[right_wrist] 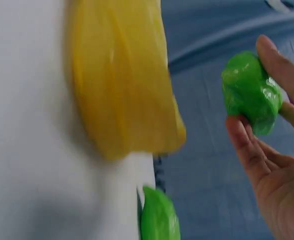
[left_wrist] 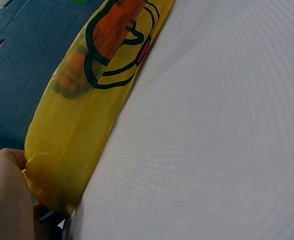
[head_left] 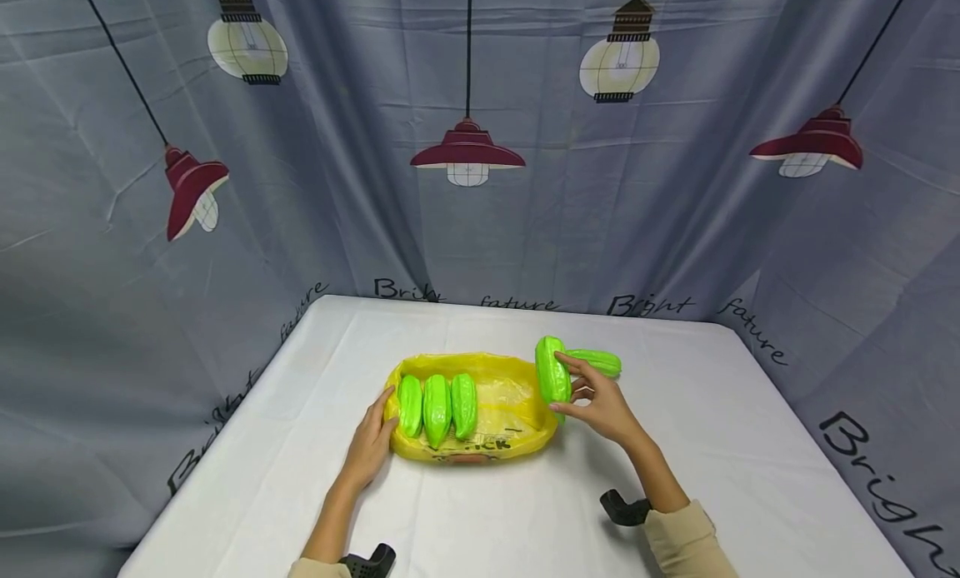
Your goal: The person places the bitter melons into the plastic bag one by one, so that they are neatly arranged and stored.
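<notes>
A yellow plastic bag (head_left: 517,386), its mouth spread wide, lies on the white table with three green ridged fruits (head_left: 437,411) side by side in its left half. My left hand (head_left: 369,440) grips the bag's left edge; in the left wrist view the thumb lies against the yellow plastic (left_wrist: 62,160). Over the bag's right rim, my right hand (head_left: 600,401) pinches another green ridged fruit (head_left: 552,370) between thumb and fingers. The right wrist view shows this glossy fruit (right_wrist: 249,90) raised off the table. One more green fruit (head_left: 596,361) lies behind the right hand, partly hidden.
The white table (head_left: 465,528) has a grey-blue curtain (head_left: 510,228) printed with lamps and lettering around its back and sides. A black wrist device (head_left: 624,508) is worn on the right wrist, another (head_left: 369,563) on the left.
</notes>
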{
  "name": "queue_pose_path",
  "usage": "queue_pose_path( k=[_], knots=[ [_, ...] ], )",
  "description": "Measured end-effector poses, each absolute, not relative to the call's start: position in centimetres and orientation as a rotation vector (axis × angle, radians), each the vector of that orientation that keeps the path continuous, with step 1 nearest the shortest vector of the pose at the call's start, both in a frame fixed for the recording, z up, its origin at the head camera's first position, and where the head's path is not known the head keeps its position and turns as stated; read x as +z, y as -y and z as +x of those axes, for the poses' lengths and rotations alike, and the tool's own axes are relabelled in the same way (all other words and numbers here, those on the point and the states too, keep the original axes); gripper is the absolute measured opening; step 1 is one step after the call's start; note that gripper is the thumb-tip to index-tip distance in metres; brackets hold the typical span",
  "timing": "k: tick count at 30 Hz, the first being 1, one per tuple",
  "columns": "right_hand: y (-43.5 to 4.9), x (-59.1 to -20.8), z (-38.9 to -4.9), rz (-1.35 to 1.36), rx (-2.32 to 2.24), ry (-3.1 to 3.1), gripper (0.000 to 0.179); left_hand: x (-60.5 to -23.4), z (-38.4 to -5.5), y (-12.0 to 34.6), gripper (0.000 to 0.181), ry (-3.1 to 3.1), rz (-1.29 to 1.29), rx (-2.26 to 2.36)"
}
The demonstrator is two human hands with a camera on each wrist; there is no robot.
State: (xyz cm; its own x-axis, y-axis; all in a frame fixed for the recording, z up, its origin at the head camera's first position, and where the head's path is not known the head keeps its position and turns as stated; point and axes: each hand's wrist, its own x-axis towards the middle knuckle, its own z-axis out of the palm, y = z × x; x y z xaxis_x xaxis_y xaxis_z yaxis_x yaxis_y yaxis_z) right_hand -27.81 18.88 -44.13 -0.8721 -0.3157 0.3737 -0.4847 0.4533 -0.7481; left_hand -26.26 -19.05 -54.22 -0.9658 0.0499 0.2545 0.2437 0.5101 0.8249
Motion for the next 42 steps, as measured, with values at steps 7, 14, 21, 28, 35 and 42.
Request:
queue_pose_path(
  k=[7,14,21,28,35,42],
  knots=[
    [-16.0,-45.8,-28.7,0.704,1.348,2.504,0.08,-54.1,-26.4,19.1,0.049,2.539,-0.263,-1.429],
    [-13.4,-48.2,-28.4,0.684,1.374,2.559,0.078,-54.4,-26.2,19.0,0.05,2.551,-0.255,-1.449],
    [-12.0,-49.4,-29.0,0.69,1.408,2.601,0.077,-54.3,-26.2,19.0,0.05,2.541,-0.259,-1.436],
    [-10.7,-49.7,-29.5,0.707,1.35,2.709,0.075,-54.2,-26.1,19.0,0.049,2.533,-0.257,-1.454],
    [-10.0,-49.9,-29.8,0.661,1.247,2.798,0.076,-54.1,-26.1,19.0,0.049,2.522,-0.261,-1.445],
    [-9.8,-49.8,-29.9,0.648,1.205,2.848,0.077,-54.3,-26.2,19.1,0.05,2.528,-0.26,-1.453]
  ],
)
